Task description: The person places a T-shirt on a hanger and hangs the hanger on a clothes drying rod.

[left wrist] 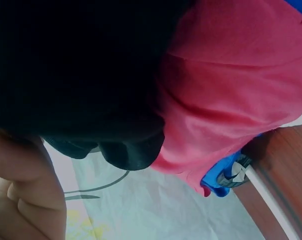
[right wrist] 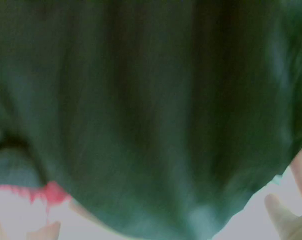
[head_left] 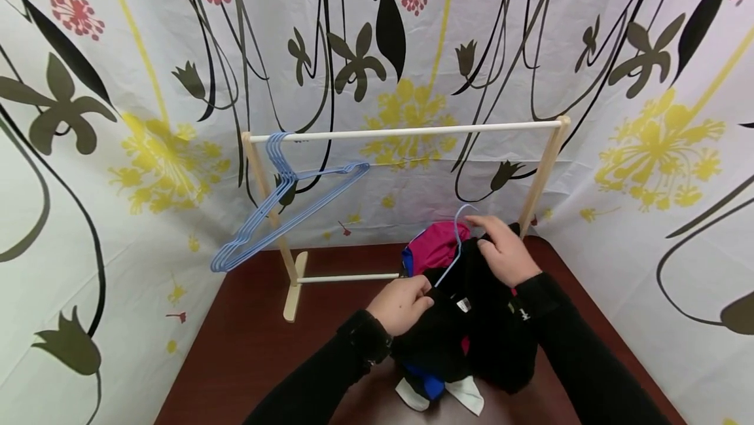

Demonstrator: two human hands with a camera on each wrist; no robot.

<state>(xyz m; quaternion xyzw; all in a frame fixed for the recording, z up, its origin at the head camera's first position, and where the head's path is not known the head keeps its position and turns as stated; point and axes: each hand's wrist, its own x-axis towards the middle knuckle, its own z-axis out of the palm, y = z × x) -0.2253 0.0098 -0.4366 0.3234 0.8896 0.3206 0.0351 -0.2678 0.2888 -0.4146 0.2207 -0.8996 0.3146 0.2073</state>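
Partly hidden by black garment [head_left: 501, 343]: blue hanger [head_left: 449, 269]; left grip [head_left: 399, 305] pinching garment; right grip [head_left: 509, 256] beside hook [head_left: 457, 214], cannot tell grasp.

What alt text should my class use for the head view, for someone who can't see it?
A left hand and right hand handle a black garment and blue hanger over a dark red table, a pink garment beyond. Behind, more hangers hang at the left end of a rack before flowered fabric.

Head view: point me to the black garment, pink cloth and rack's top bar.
Black garment [head_left: 497, 332], head view: its lower right part.
Pink cloth [head_left: 437, 247], head view: its upper part.
Top bar [head_left: 406, 131], head view: its midspan.
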